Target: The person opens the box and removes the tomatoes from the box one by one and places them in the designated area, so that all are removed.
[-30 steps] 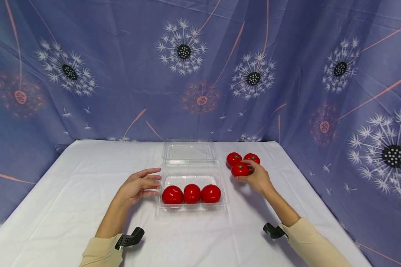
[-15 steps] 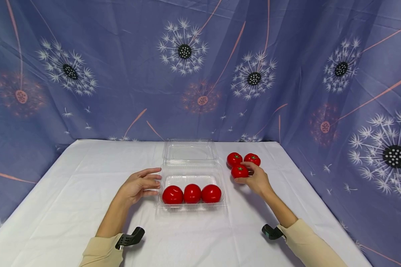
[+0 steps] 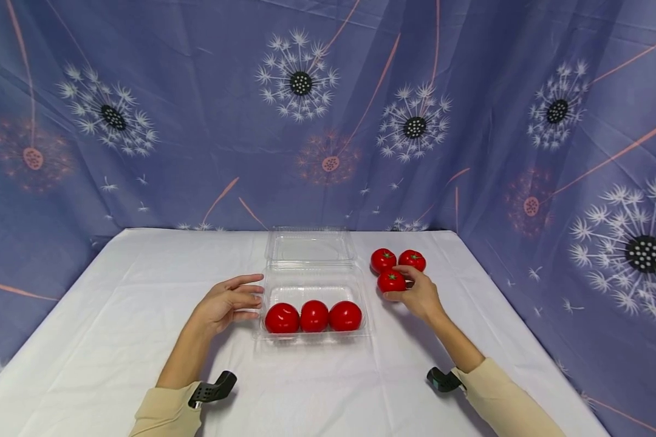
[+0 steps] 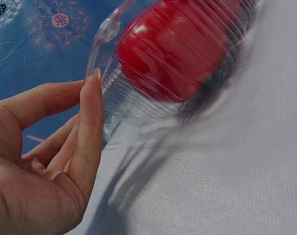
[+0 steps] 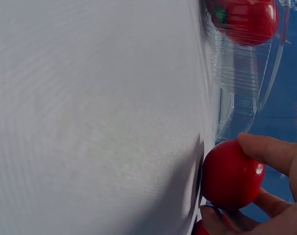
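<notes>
Tomato (image 3: 391, 281), nearest of three loose on the desk (image 3: 115, 340) right of the clear clamshell box (image 3: 311, 291), is pinched between thumb and fingers of the right hand (image 3: 418, 294); the left hand (image 3: 226, 306) rests relaxed, fingertips against the box's left wall. Risk: the round, smooth fruit may be squeezed out and rolled off, knocking its neighbours. Against the earlier frame, hardly anything is changed; the grip is merely settled closer.

The clamshell box (image 3: 310, 285) at frame centre is clear, ribbed, glossy plastic. The tomatoes (image 3: 313, 316) inside it are smooth and shiny, with highlights. The tablecloth (image 3: 115, 328) below is matt white woven cloth, faintly creased. The backdrop (image 3: 197, 121) above is matt printed fabric.
</notes>
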### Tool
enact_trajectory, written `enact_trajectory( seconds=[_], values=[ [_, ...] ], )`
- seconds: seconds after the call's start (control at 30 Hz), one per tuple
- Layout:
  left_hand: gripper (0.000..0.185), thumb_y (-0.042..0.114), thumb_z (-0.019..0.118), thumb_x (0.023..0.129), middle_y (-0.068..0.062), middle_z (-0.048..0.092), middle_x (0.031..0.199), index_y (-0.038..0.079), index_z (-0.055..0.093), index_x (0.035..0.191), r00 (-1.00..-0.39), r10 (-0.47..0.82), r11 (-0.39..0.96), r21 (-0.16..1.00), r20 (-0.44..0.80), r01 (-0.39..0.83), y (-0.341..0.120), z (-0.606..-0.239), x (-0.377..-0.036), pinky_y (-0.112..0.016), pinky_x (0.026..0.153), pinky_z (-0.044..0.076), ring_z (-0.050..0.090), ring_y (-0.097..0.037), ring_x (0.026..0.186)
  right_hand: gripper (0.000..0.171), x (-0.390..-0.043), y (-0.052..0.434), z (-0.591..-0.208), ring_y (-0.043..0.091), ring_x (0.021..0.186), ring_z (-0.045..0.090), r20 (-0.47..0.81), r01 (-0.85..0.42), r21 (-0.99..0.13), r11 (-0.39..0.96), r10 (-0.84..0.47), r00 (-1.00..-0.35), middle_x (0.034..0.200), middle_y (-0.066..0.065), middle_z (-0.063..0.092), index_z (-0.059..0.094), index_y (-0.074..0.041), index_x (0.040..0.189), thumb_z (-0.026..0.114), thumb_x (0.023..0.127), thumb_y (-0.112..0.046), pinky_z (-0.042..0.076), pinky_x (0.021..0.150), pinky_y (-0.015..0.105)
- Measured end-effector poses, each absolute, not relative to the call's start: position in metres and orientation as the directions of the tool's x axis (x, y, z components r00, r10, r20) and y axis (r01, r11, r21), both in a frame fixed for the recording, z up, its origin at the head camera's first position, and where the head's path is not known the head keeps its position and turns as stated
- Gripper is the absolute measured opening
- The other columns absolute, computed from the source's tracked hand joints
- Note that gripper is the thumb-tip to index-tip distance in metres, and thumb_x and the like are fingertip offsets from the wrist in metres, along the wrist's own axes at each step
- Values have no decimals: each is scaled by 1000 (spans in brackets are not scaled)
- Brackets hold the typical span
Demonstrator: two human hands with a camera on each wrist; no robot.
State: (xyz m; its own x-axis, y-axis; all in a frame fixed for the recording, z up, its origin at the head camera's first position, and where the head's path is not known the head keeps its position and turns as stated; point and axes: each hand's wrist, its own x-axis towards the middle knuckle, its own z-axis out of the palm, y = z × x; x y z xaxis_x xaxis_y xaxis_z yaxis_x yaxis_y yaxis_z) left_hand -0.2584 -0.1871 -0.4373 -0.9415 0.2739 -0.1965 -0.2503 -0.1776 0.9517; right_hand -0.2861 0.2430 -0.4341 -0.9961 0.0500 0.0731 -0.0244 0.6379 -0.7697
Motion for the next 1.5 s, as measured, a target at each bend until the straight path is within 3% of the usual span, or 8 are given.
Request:
enact_trajectory(
  seconds=[1.5],
  values=[
    [67,-4,66,89,-6,68,117,-2,41,152,-945,270,-189,953,-184,-239,-187,-440,-258,-31,72,63,71,-15,84,71,-288,249,-433,36,109,65,64,-53,-697,715,-11,-998,135,21,61,57,-8,140,87,76,-19,57,92,51]
  ],
)
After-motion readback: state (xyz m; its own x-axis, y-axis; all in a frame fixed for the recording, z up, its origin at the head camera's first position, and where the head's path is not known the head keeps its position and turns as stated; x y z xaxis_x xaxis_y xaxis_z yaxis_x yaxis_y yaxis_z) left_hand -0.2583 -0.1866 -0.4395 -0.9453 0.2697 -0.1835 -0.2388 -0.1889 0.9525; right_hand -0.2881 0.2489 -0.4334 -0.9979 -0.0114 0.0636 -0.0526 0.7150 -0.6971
